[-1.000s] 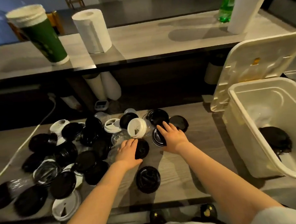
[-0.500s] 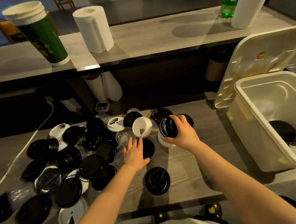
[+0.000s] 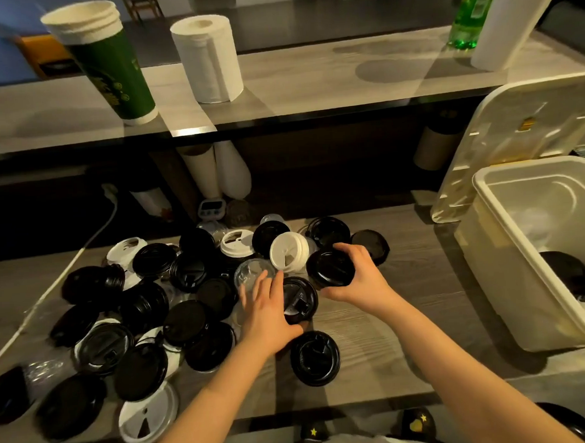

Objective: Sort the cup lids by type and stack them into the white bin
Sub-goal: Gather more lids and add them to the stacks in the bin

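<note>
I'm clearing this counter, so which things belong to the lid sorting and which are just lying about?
Job: right hand holding black lid; left hand touching second black lid; lid pile; white bin, dark lids inside.
Lying about: green cup stack; paper towel roll; green bottle.

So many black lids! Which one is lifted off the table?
The black lid gripped in the right hand, raised and tilted beside the white lid; the rest lie on the table or in the bin.
</note>
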The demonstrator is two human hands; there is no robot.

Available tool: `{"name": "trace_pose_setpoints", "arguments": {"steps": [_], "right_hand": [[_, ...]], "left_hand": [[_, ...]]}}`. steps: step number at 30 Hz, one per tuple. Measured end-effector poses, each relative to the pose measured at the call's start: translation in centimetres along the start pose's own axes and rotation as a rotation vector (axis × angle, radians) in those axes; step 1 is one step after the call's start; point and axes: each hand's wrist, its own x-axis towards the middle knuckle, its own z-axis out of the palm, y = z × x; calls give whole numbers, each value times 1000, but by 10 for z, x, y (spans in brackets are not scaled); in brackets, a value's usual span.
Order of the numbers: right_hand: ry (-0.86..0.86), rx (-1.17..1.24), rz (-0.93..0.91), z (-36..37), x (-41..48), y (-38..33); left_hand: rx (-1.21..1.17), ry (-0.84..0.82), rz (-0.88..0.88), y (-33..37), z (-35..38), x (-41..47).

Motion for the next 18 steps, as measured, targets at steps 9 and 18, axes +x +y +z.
{"name": "trace_pose_setpoints", "arguments": {"steps": [9,18], "right_hand": [[-395,215,-42,-6,0,-26],[-360,45,-138,-3,-11,-26]], "left_hand": [[-635,94,51,3,-34,-4],[-1669,-127,-68,8,-46,-11]]}}
